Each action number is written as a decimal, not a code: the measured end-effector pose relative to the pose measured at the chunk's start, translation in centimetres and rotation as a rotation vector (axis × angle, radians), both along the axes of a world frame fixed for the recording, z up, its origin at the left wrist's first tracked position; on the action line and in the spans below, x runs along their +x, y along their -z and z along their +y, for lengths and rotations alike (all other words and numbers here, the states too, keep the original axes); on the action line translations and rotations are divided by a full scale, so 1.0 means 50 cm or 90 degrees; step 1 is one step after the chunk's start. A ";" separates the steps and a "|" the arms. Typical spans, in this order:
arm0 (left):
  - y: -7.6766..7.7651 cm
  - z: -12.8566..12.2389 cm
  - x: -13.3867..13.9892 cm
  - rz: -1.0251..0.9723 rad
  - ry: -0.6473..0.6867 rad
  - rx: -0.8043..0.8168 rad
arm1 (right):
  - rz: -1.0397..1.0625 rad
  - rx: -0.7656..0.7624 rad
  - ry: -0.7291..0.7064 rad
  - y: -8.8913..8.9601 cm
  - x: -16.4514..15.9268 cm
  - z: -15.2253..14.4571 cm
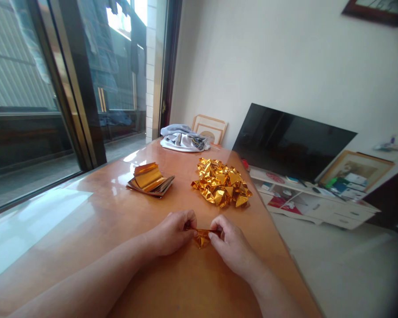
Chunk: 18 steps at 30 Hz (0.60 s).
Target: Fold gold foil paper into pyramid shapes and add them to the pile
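Observation:
Between my hands, low over the near part of the table, is a sheet of gold foil paper (202,239), partly folded, with a pointed lower part. My left hand (179,232) pinches its left end between thumb and fingers. The right end is pinched by my right hand (226,240) in the same way. Beyond my left hand lies a stack of flat gold foil sheets (150,180), the top ones curled up. A heap of folded gold foil pieces (221,183) rests beyond my right hand, near the table's right edge.
The long glossy wooden table (146,282) reaches toward the wall. Grey and white cloth (182,138) lies at its far end. On the left is a sliding glass door (73,88). A television (292,141) stands on a white cabinet (331,212) to the right.

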<state>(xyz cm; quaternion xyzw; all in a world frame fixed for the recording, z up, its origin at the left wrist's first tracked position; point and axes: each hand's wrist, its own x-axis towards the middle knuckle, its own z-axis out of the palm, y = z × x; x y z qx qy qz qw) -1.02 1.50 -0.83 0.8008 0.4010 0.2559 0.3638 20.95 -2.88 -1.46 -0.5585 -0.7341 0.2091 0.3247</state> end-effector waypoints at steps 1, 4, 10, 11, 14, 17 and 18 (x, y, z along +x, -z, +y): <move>0.001 0.000 0.000 -0.020 0.010 -0.003 | 0.016 -0.010 0.008 0.000 -0.001 0.000; 0.004 -0.002 0.001 -0.071 0.026 -0.020 | 0.032 -0.039 -0.009 -0.006 -0.006 -0.002; 0.004 -0.012 0.004 -0.160 0.080 -0.103 | 0.061 -0.054 -0.080 -0.030 -0.019 -0.013; 0.002 -0.013 0.003 -0.149 0.086 -0.094 | 0.075 -0.063 -0.082 -0.031 -0.021 -0.014; -0.004 -0.013 0.001 -0.125 0.090 -0.091 | 0.120 -0.100 -0.081 -0.030 -0.020 -0.013; -0.008 -0.009 -0.002 -0.146 0.082 -0.138 | 0.166 -0.130 -0.062 -0.029 -0.010 -0.006; -0.009 -0.007 -0.003 -0.155 0.074 -0.151 | 0.178 -0.135 -0.052 -0.030 -0.005 -0.003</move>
